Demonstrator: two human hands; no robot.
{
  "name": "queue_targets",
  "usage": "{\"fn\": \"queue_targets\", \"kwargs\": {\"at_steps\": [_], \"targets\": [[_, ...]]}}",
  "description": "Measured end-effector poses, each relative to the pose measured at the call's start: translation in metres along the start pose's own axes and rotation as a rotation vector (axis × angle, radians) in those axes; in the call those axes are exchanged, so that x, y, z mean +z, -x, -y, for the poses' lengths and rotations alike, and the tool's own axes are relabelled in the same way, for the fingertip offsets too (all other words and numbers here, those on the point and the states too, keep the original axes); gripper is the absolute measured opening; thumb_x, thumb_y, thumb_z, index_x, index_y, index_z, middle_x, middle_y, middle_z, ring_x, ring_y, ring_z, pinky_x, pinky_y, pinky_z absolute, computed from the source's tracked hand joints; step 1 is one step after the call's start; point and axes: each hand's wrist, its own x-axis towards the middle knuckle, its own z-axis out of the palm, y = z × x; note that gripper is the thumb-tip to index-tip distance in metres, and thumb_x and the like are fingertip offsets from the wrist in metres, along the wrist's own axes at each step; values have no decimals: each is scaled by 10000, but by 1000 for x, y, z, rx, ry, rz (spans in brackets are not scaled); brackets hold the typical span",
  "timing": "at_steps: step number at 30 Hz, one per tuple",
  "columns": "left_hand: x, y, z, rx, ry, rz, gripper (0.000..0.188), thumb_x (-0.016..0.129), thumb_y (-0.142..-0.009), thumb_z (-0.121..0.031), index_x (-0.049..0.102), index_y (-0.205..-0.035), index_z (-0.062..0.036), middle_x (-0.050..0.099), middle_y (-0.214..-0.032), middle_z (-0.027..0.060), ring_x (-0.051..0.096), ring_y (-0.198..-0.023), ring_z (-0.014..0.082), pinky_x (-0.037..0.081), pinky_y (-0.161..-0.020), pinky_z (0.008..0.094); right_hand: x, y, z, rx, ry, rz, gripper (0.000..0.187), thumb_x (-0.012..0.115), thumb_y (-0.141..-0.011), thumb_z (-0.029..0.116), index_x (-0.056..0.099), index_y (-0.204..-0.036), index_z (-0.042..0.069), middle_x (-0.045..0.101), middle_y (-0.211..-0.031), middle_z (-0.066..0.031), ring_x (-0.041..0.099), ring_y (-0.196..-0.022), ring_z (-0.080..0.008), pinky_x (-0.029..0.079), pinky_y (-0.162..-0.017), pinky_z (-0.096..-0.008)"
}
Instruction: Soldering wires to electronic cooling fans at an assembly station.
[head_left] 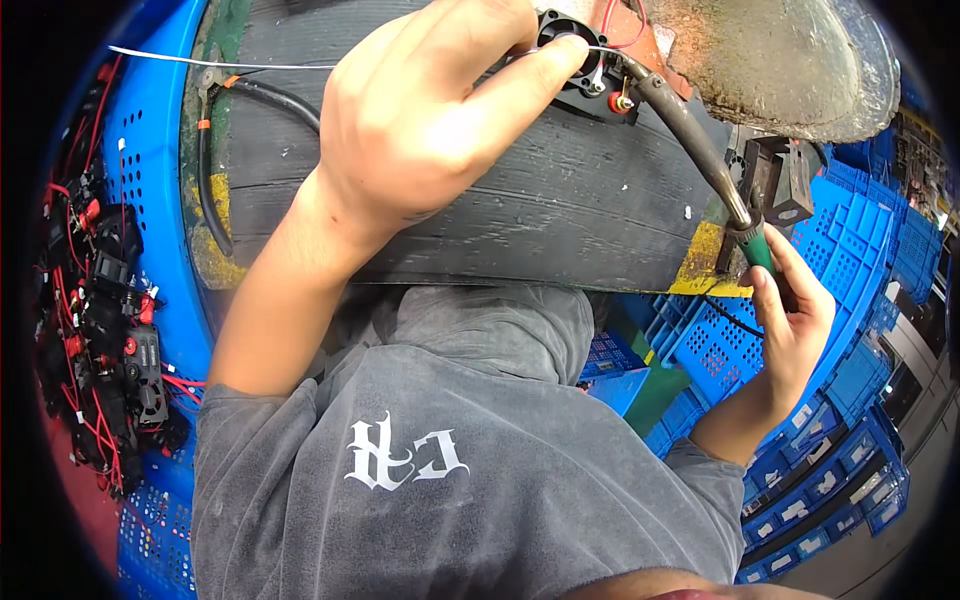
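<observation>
A: How are the hands set?
B: The left hand (410, 120) pinches the solder wire (225, 65); the right hand (798, 310) grips the soldering iron (692, 143) by its green handle (761, 255). The small black fan (560, 28) is toward the worktop's (560, 225) far side, partly behind the left hand.
A: Any advice?
B: I'd warm the joint first, feed wire sparingly, and keep that thumb clear of the hot tip.
A: Any writing?
B: Ornate white lettering (388, 456) on the grey shirt (560, 480); no label I can read on the fan.
</observation>
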Motion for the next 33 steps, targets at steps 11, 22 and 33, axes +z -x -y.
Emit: {"fn": "queue_targets", "kwargs": {"at_steps": [11,22,33], "targets": [[21,10,17,276,-66,-273,335,725,-638,-10,756,-971,-9,568,-794,52,586,-622,187,455,-509,290,-6,-5,12,-27,19,-24,388,710,-852,-43,668,-1238,-30,724,-1100,-122,672,-975,-149,513,-879,-266],[8,4,5,142,-72,-52,354,738,-647,5,769,-997,-41,578,-817,50,592,-646,171,469,-537,285,-5,-6,13,-43,17,-24,390,706,-854,-46,666,-1241,-30,721,-1128,-129,668,-994,-152,509,-892,-266],[-2,-2,-5,32,-61,139,370,750,-667,20,777,-1025,-70,586,-842,47,597,-668,159,479,-563,285,-9,-7,12,-14,11,2,393,711,-852,-34,665,-1242,-30,723,-1112,-132,673,-993,-158,508,-900,-273]]}}
